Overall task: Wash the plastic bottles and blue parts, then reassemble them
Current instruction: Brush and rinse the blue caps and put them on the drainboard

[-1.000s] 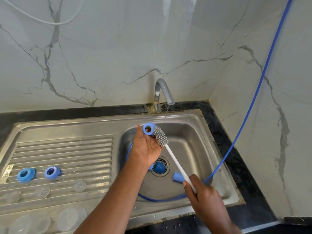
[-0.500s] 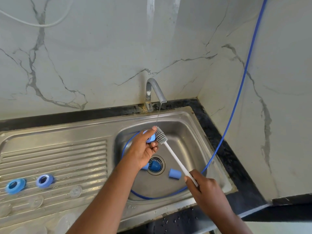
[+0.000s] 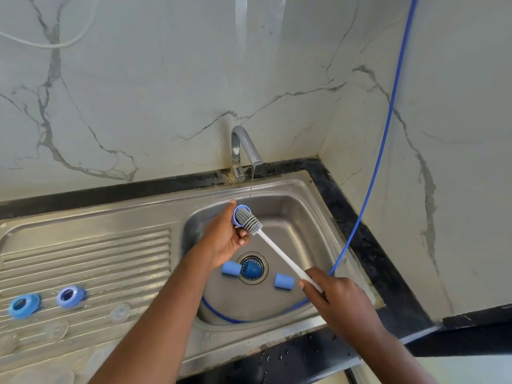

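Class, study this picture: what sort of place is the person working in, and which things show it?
Probably a home kitchen: a steel sink with a ribbed draining board, a tap running a thin stream into it, and a dark counter against marble-look walls.

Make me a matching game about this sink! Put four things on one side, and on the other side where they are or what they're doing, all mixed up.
Things
1. bottle brush
2. tap
3. blue hose
4. two blue caps

Clues
A. lying on the sink floor beside the drain
B. water trickles out of it
C. the right hand grips its white handle
D. hangs down from above and loops round the sink floor

Pairs: 1-C, 2-B, 3-D, 4-A
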